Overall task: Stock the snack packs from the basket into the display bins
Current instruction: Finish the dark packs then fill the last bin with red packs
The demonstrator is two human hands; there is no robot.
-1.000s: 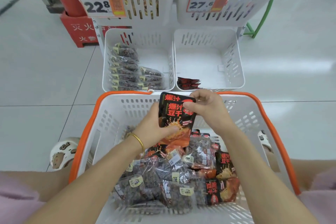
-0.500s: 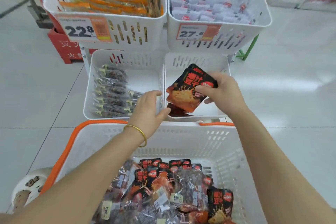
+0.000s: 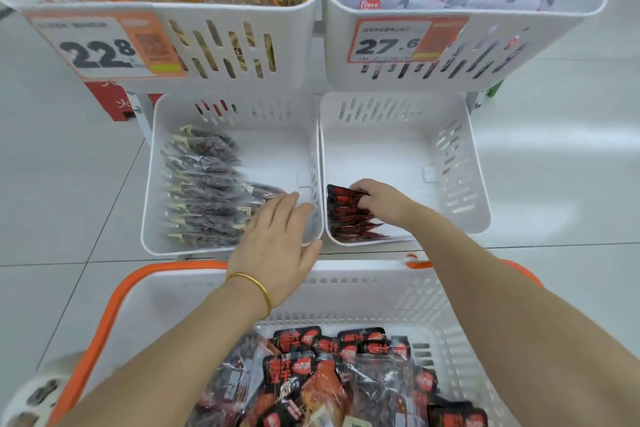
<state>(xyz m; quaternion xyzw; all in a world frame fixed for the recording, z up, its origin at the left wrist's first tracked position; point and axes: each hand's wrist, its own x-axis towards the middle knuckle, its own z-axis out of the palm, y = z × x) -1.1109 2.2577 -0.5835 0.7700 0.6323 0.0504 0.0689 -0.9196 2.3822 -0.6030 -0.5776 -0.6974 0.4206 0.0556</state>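
The black-and-red snack packs [image 3: 349,215] sit stacked in the near left corner of the lower right bin [image 3: 464,184], and the right hand [image 3: 381,199] is clenched on the top one. The left hand [image 3: 277,236] hangs loose and spread over the lower left bin's [image 3: 152,211] front corner, covering part of the clear packs [image 3: 204,191]. More packs fill the orange-rimmed basket [image 3: 114,308] up front.

A red box [image 3: 114,99] is seen on the pale tiled floor [image 3: 62,184] behind the rack; price tags reading 22.8 [image 3: 104,45] and 27.6 [image 3: 394,40] are shown
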